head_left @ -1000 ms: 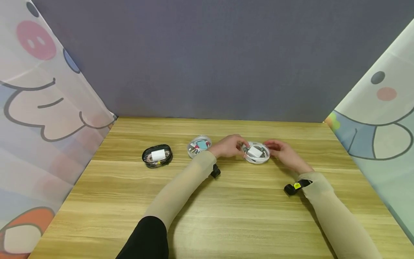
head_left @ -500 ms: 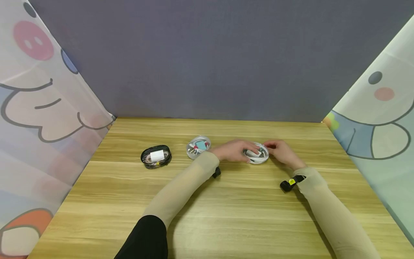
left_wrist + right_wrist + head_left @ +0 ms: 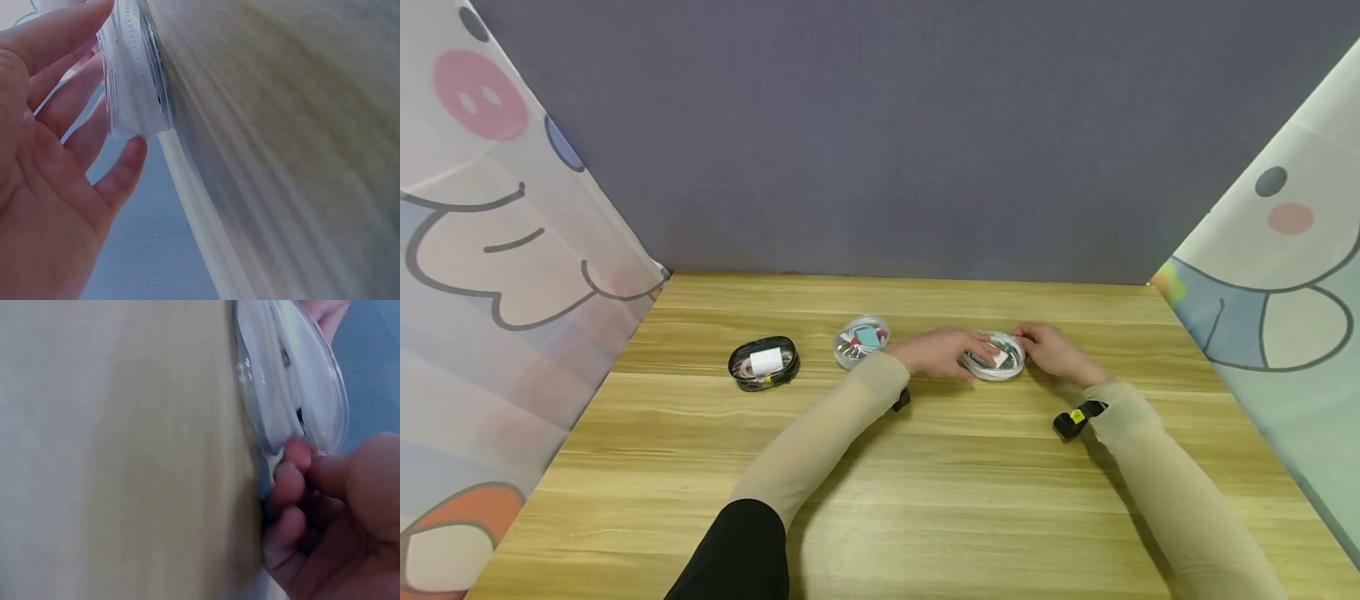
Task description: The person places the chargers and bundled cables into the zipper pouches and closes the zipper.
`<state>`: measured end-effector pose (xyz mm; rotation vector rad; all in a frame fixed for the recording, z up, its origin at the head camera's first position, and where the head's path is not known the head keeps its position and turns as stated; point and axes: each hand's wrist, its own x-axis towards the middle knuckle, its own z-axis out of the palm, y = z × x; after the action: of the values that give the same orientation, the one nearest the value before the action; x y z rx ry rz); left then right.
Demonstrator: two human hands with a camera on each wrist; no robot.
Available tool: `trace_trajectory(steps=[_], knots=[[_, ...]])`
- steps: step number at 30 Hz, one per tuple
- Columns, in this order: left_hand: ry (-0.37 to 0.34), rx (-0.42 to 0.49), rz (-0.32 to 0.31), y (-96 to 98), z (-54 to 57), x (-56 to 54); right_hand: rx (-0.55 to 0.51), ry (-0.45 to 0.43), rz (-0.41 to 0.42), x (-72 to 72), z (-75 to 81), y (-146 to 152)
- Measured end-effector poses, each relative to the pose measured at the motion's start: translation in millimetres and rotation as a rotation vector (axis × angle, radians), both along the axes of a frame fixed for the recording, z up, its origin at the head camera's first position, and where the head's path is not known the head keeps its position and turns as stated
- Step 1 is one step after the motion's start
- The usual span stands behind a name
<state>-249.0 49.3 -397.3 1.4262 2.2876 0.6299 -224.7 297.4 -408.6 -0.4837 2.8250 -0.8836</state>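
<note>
A clear round plastic case [image 3: 1011, 367] holding a coiled white cable and a white block lies on the table at the right. My left hand [image 3: 942, 352] reaches over it from the left, thumb and fingers spread round its sides; in the left wrist view its fingertips [image 3: 134, 150] touch the case wall [image 3: 128, 75]. At the right end of the case, my right hand [image 3: 1056, 352] pinches the edge between thumb and index finger. The right wrist view shows these fingertips [image 3: 297, 453] right at the rim of the case [image 3: 269, 381]; what exactly they pinch is hidden.
A second clear round case [image 3: 850, 358] with a light blue square and a cable lies left of my left hand. Farther left is a black-rimmed oval case [image 3: 765, 379] holding a white block. A grey panel [image 3: 880, 142] stands behind the wooden table [image 3: 940, 492].
My left hand's fingers have moved farther over the case, covering part of the white block. My right hand has shifted slightly left and closed its fingertips at the case's edge.
</note>
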Motion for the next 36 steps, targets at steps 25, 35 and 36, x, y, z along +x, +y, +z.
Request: trace_trajectory(steps=[25,35,36], knots=[[0.158,-0.099,-0.016,6.5,5.4,-2.7,-0.041,-0.156,0.111,-2.5,7.9,-2.4],[0.084,-0.067,-0.071,6.4,3.7,-6.5,0.026,-0.216,0.163,-7.1,16.6,-4.1],[0.081,-0.064,-0.074,6.0,3.7,-6.8,0.010,-0.243,0.153,-7.1,17.1,-3.8]])
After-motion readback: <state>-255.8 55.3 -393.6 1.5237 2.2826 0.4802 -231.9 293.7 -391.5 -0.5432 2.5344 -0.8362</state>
